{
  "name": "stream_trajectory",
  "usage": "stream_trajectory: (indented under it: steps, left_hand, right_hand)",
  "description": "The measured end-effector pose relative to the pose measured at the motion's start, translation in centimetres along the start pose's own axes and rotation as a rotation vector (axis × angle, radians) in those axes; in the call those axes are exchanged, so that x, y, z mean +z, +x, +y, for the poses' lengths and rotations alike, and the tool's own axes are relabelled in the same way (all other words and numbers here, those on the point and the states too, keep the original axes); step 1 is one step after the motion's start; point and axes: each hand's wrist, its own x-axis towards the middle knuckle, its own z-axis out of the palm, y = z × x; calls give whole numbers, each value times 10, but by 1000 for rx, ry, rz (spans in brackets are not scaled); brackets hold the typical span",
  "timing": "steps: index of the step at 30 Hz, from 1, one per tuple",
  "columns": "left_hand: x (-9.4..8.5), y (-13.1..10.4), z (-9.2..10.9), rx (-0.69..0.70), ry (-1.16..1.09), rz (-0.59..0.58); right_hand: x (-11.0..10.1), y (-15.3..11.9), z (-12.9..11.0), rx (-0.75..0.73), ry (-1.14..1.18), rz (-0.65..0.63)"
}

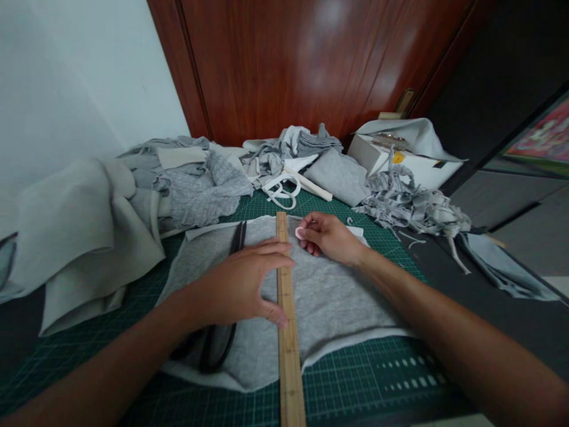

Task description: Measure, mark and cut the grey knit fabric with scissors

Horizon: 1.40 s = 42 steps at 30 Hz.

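Note:
A piece of grey knit fabric (338, 302) lies spread on the green cutting mat (347, 379). Across its middle, pointing away from me, runs a wooden ruler (288, 350). My left hand (249, 279) rests on the ruler's left edge, thumb and fingers stretched apart, pressing rather than wrapping round it. Just right of the ruler's far end, my right hand (326, 237) pinches a small pale pink piece of tailor's chalk (300, 233) over the fabric. Black-handled scissors (226, 350) lie on the fabric, partly hidden beneath my left hand and forearm.
Grey fabric is heaped at the left (89, 219) and in a scrap pile (293, 145) at the back. Near it lies a white looped strip (284, 193). A white box (413, 160) and tangled fabric strips (418, 201) stand right. Behind is a wooden door (302, 65).

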Motion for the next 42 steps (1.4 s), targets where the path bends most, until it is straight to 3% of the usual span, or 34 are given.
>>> stream_trajectory:
  steps: [42]
  left_hand:
    - [-7, -4, -3, 18, -23, -22]
  right_hand:
    - [-4, -1, 10, -5, 48, -10]
